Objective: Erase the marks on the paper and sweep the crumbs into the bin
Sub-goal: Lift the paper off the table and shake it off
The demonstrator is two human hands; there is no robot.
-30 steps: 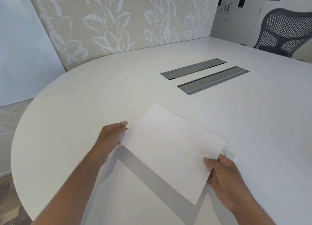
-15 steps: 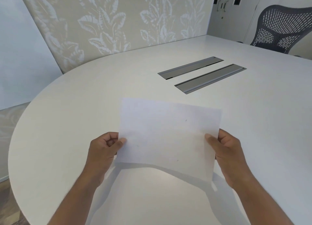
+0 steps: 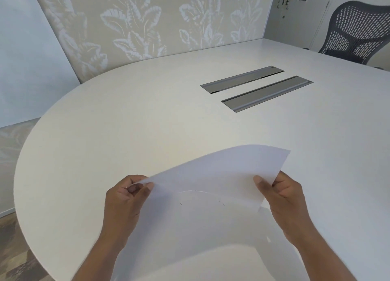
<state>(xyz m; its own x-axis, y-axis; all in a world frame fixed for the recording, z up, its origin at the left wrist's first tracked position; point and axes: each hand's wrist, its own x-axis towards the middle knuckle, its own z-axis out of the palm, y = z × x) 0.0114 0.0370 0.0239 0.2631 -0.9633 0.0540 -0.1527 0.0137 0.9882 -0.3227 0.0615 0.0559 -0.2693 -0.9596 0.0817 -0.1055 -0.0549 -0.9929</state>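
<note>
A white sheet of paper (image 3: 213, 175) is lifted off the white table (image 3: 126, 128) and bows upward in the middle, its far edge tilted away from me. My left hand (image 3: 124, 198) pinches its left edge between thumb and fingers. My right hand (image 3: 282, 198) grips its right edge, thumb on top. A couple of tiny dark specks show on the sheet's near part. No eraser and no bin are in view.
Two grey cable-slot covers (image 3: 256, 87) are set into the table beyond the paper. A dark mesh office chair (image 3: 358, 29) stands at the far right edge. A leaf-patterned wall panel (image 3: 147, 21) runs behind the table. The table's curved edge drops to the floor at left.
Both hands have lifted the paper from the table, turned it square to me, then tipped its far edge away so the sheet bows. The white piece beside my right hand is gone from sight.
</note>
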